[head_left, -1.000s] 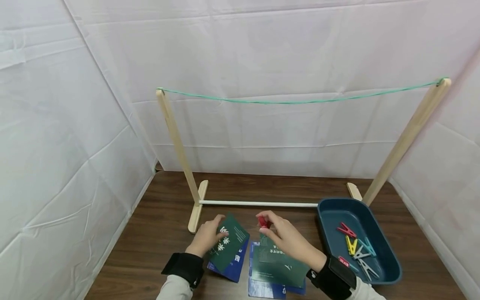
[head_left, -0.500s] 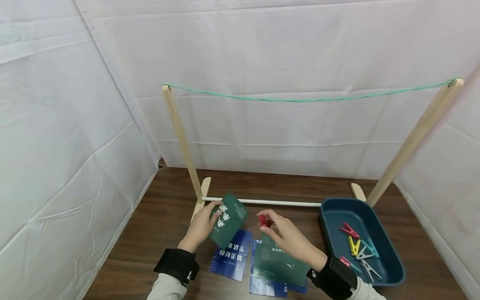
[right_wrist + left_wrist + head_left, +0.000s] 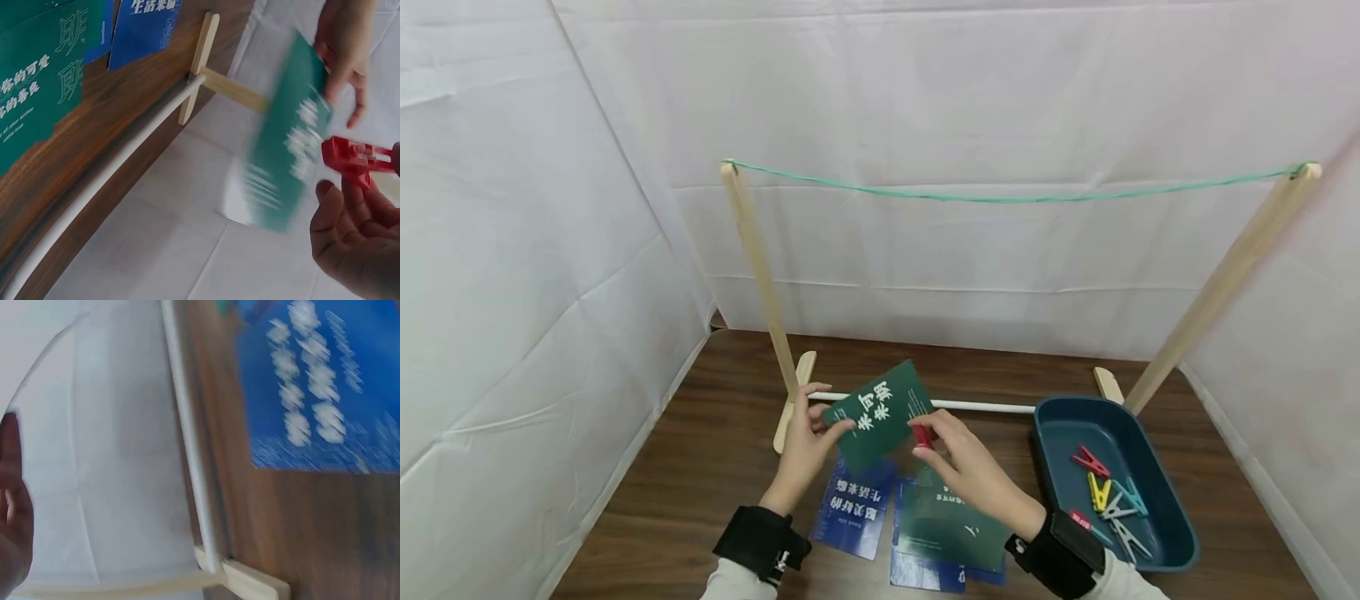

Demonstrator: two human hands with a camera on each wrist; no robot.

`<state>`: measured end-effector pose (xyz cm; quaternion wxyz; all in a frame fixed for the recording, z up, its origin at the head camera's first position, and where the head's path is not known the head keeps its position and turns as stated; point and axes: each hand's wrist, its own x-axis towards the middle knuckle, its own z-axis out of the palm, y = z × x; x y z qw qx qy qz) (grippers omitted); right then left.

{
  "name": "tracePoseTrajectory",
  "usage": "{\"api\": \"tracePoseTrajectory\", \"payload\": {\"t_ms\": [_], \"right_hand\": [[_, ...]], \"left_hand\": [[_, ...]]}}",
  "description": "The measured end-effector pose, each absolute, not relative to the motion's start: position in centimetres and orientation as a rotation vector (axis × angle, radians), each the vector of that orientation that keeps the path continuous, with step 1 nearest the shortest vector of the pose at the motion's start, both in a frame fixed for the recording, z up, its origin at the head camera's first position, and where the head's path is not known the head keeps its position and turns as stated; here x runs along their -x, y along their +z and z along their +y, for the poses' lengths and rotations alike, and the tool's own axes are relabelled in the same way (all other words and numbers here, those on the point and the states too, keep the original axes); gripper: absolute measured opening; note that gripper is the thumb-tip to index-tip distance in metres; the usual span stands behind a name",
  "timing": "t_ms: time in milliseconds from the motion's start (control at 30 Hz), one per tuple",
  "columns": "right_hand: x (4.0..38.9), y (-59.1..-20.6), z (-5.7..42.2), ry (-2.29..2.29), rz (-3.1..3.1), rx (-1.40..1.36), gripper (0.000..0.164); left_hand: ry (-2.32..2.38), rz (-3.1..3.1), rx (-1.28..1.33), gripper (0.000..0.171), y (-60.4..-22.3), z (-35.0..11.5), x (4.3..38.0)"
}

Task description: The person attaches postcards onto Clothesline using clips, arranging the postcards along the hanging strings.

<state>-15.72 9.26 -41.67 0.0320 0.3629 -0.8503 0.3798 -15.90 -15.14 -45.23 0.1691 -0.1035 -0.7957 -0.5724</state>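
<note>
My left hand (image 3: pixel 805 446) holds a dark green card (image 3: pixel 887 417) with white lettering by its left edge, raised above the table. My right hand (image 3: pixel 973 471) pinches a red clothespin (image 3: pixel 922 435) between thumb and fingers, close to the card's right edge. In the right wrist view the clothespin (image 3: pixel 356 159) sits beside the blurred, tilted card (image 3: pixel 287 144), with the left hand (image 3: pixel 347 50) on the card's far end. The left wrist view catches only part of the left hand (image 3: pixel 12 512); the held card is out of that view.
Below the hands lie a blue card (image 3: pixel 853 508) and a pile with a green card (image 3: pixel 955 533) over blue ones. A blue tray (image 3: pixel 1172 537) at right holds several clothespins. Behind, a green cord (image 3: pixel 970 199) spans two wooden posts (image 3: pixel 760 267), joined low by a white rod (image 3: pixel 977 406).
My left hand has lifted the green card off the blue one, turned it and brought it right toward the clothespin. The right hand has stayed nearly in place, gripping the clothespin.
</note>
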Motion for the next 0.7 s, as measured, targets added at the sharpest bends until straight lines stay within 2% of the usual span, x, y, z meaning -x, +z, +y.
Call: {"api": "tracePoseTrajectory", "payload": {"t_ms": [100,167,400,533,700], "right_hand": [[15.7,-41.7,8.5,1.187,-2.59,-1.128,0.033],[15.7,-41.5,8.1,1.18,-2.58,-1.136,0.033],[17.0,-39.1,6.7,1.136,-2.512,-1.235,0.033],[17.9,-37.2,6.5,1.127,-2.464,-1.297,0.034],[19.3,-34.7,5.9,1.189,-2.393,-1.32,0.035]], "left_hand": [[-1.336,-2.241,0.375,0.02,-44.2,-15.6,15.9],[-1.131,-2.294,0.435,0.013,-43.3,-15.9,15.9],[-0.966,-2.532,0.631,0.02,-40.3,-16.8,15.3],[-0.926,-2.586,0.743,0.03,-38.8,-16.5,15.2],[-0.981,-2.421,0.617,0.04,-37.2,-16.8,15.5]]}}
